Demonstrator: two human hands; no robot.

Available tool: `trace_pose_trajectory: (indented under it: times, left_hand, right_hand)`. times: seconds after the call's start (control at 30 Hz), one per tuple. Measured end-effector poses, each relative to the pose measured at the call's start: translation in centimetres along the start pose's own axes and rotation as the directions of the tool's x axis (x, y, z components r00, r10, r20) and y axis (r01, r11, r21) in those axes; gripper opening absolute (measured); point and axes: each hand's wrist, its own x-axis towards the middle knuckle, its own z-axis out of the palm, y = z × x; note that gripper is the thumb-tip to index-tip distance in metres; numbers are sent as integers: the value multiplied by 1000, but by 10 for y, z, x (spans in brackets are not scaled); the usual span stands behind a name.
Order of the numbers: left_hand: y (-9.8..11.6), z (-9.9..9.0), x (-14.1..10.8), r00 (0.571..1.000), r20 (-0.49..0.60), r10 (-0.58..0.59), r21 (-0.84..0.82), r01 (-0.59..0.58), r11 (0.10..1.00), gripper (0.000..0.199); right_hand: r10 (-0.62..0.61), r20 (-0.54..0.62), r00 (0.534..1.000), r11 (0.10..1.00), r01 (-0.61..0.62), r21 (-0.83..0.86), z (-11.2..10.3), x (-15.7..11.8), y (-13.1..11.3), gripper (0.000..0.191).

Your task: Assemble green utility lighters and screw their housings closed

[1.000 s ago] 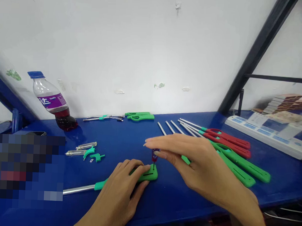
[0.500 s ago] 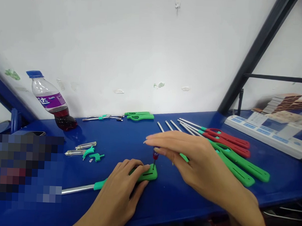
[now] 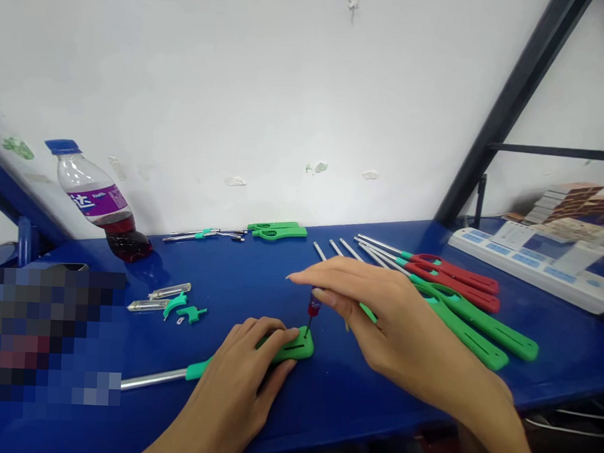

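Lowered slightly, right hand [image 3: 378, 323] pinches the screwdriver [image 3: 311, 312] upright in the lighter [image 3: 289, 349], which left hand [image 3: 248, 371] should press flat.

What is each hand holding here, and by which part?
Right hand pinches a small screwdriver by its red top. Left hand presses down the green handle.
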Motion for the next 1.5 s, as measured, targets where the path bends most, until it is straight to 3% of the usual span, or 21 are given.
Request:
trace_pose_trajectory:
  times: [0.1, 0.33, 0.57, 0.8, 1.03, 1.23, 1.3, 1.43, 1.5]
  left_hand:
    - [-1, 0, 0, 1000, -3, 6, 3, -6, 1000, 34]
    - [-2, 1, -1, 1000, -9, 10, 8, -10, 1000, 35]
    - [-1, 0, 0, 1000, 11, -1, 12, 1, 1000, 35]
    - [-1, 0, -2, 1000, 9, 2, 13, -2, 1000, 32]
    - [0, -1, 0, 1000, 12, -5, 18, 5, 1000, 30]
    - [-1, 0, 0, 1000, 1, 3, 20, -3, 1000, 29]
    - [0, -1, 0, 1000, 0, 2, 21, -2, 1000, 28]
    - [1, -2, 0, 1000, 0, -6, 16, 6, 1000, 29]
    - [1, -2, 0, 1000, -1, -7, 13, 7, 1000, 30]
  right_hand:
    - [-14, 13, 1000, 1000, 14, -8, 0, 2, 4, 38]
    - [9, -61, 998, 994, -15, -112, 7, 3, 3, 10]
    - [-14, 28, 1000, 999, 15, -30, 2, 1, 0, 43]
    - [16, -50, 999, 989, -23, -143, 6, 3, 2, 18]
    - [18, 49, 999, 997, -14, -78, 2, -3, -3, 45]
    - [36, -60, 998, 977, -48, -210, 7, 2, 0, 15]
    - [48, -52, 997, 976, -58, -208, 6, 1, -1, 18]
    - [29, 52, 998, 996, -24, -87, 1, -1, -4, 42]
    - [18, 54, 998, 998, -15, -67, 2, 0, -2, 42]
